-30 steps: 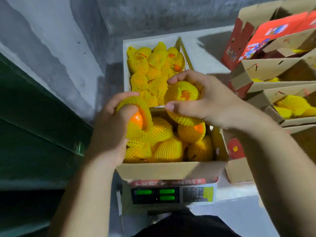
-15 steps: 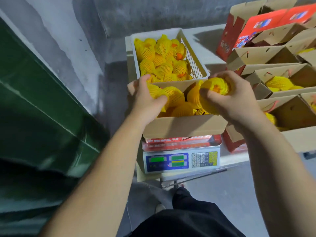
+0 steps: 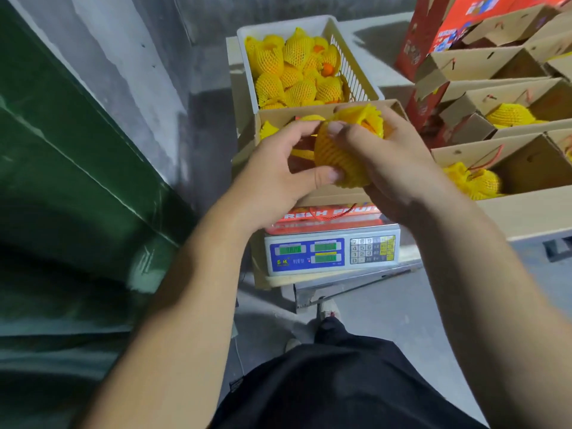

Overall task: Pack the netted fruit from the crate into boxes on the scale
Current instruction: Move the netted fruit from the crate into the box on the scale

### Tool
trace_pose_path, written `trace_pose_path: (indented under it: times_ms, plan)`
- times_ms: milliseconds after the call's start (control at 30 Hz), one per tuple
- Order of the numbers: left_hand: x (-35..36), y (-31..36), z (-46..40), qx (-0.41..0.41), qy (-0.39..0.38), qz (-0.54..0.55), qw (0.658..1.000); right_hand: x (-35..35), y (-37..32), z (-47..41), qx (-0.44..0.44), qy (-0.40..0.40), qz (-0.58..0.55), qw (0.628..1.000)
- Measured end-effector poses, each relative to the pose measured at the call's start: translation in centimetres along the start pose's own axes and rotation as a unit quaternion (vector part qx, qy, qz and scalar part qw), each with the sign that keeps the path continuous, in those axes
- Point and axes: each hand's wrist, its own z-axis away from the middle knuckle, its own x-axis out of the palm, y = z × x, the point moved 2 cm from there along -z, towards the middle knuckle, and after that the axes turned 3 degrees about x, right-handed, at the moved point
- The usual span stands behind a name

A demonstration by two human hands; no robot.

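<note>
View from above: 2 bare hands hold 1 netted fruit [image 3: 339, 156] over the box [image 3: 328, 193] on the scale [image 3: 332, 253]. Left hand [image 3: 278, 178] pinches its side w/ thumb and fingers; right hand [image 3: 393, 162] cups it. Crate [image 3: 356, 72] behind holds more. Probably light, net soft and grippy, fruit bruisable; best grasped round the middle, not the loose net frill.

Bare forearms, no sleeves; black garment [image 3: 340, 382] and pale shoe [image 3: 329, 306] below the scale [image 3: 332, 253].
</note>
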Motion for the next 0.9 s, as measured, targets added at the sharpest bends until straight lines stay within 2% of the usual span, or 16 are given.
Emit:
trace_pose_path:
  times_ms: [133,267,333,533,700,900]
  plan:
    - [-1.7,1.0,1.5,0.039,0.048,0.022,0.998,1.3,-0.1,0.4,0.041,-0.076,-0.016,0.996]
    - [-2.7,1.9,2.4,0.076,0.051,0.026,0.995,1.6,-0.3,0.9,0.087,-0.146,0.087,0.982]
    - [-2.8,2.1,2.9,0.091,0.051,-0.001,0.995,1.7,-0.6,1.2,0.088,-0.191,0.091,0.973]
    - [-2.9,2.2,4.0,0.116,0.039,-0.051,0.991,1.9,-1.9,2.1,0.112,-0.312,-0.085,0.940]
    - [-3.3,2.3,4.1,0.101,0.033,-0.052,0.993,1.6,-2.3,2.4,0.111,-0.313,-0.160,0.930]
    - [-3.3,2.2,3.9,0.088,0.020,0.012,0.996,1.9,-1.9,1.9,0.099,-0.286,-0.104,0.947]
